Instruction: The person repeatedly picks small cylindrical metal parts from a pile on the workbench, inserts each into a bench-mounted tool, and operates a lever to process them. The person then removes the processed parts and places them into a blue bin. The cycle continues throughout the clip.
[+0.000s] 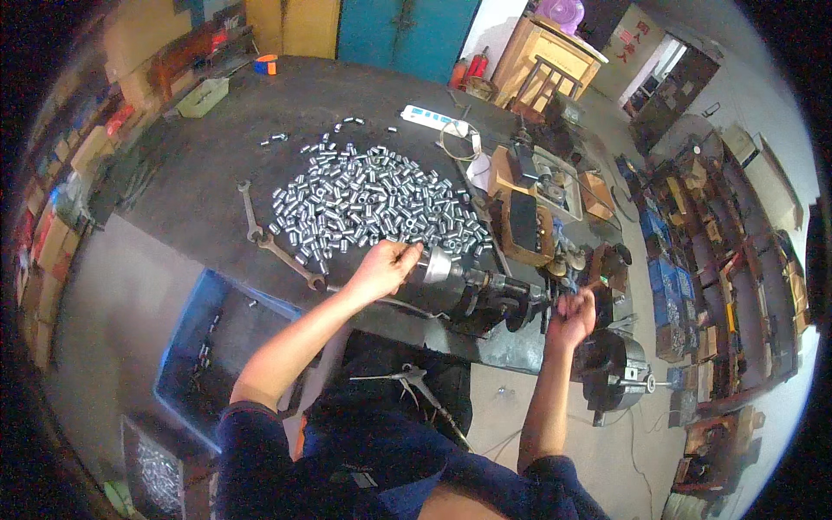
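My left hand [387, 267] is closed in a pinch at the silver round nose [437, 266] of a dark bench-mounted spindle fixture [494, 299]. Whatever sits between those fingertips is hidden. At the fixture's other end, my right hand [574, 317] is closed with its fingers curled; what it grips is too blurred to name. Just beyond my left hand, a wide heap of short shiny metal sleeves [364, 199] lies on the dark workbench [208, 147]. Two spanners lie left of the heap, one upper [249, 211] and one lower [293, 262].
Below the bench's left edge stands a blue bin [184, 334]. An air blow gun [414, 375] hangs in front of me. A bench vise [617, 368] is at the right. Farther back are a power strip [433, 119] and an open carton [526, 227]. Shelves [724, 286] line the right wall.
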Action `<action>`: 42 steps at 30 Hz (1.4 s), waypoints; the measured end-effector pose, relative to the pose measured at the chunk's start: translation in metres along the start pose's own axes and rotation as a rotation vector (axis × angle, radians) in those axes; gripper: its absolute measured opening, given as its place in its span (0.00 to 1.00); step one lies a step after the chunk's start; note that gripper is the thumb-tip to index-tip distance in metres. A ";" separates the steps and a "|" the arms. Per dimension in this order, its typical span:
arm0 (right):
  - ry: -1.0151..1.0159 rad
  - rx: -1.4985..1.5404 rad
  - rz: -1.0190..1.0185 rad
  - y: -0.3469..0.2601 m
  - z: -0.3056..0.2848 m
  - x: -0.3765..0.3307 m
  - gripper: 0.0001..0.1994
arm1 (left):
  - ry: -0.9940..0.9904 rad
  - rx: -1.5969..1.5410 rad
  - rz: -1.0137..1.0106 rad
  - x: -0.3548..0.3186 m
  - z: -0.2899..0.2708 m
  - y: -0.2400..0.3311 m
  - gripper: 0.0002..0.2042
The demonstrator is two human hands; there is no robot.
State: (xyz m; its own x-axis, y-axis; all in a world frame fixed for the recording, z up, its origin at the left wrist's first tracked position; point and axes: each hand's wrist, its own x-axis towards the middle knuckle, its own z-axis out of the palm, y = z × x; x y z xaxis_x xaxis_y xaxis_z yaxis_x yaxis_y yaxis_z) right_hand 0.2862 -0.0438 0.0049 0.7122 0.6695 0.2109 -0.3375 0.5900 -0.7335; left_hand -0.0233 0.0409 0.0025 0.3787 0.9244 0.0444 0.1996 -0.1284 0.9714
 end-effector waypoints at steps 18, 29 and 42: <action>0.064 -0.171 0.263 0.049 -0.077 -0.031 0.06 | 0.440 0.316 -0.392 -0.167 -0.145 -0.177 0.20; -0.008 -0.181 0.254 0.048 -0.080 -0.029 0.06 | 0.464 1.171 -0.499 -0.235 -0.180 -0.245 0.10; 0.064 -0.197 0.250 0.044 -0.076 -0.033 0.06 | 0.001 0.874 0.577 0.085 0.011 -0.048 0.19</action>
State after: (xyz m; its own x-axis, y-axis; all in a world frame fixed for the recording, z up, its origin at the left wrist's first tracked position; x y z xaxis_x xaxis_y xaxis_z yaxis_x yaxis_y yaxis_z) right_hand 0.2944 -0.0743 -0.0840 0.6615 0.7494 -0.0282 -0.3859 0.3080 -0.8696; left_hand 0.0094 0.1214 -0.0430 0.6236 0.6408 0.4478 0.5727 -0.7643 0.2962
